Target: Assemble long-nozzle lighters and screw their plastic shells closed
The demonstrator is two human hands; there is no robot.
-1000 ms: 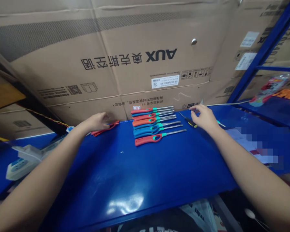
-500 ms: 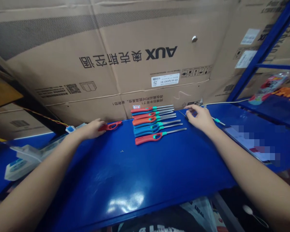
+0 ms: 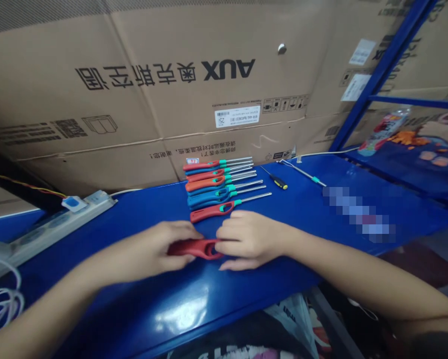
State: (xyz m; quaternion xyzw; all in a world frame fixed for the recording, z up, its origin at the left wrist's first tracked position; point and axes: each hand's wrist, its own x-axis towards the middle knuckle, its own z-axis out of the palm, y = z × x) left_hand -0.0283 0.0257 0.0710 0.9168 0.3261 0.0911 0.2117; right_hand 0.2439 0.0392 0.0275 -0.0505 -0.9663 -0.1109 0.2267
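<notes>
My left hand [image 3: 175, 248] grips the back part of a red lighter handle [image 3: 198, 248] over the blue table. The fingers of my right hand [image 3: 242, 240] close round the front end of that same handle, near its trigger opening; no metal tube shows on it. Just behind my hands lies a red lighter [image 3: 211, 212] with a long metal tube pointing right. Beyond it, several blue, orange and red lighters [image 3: 208, 198] lie side by side in a row.
A screwdriver [image 3: 279, 182] and a metal tube with a green collar [image 3: 306, 174] lie at the back right. A power strip [image 3: 65, 219] is at the left. The cardboard [image 3: 164, 109] stands behind the blue table [image 3: 141, 299]. A plastic bottle [image 3: 383, 132] lies far right.
My left hand has brought the red handle right and nearer to me. My right hand has come from the screwdriver to the handle's front end. The view has shifted.
</notes>
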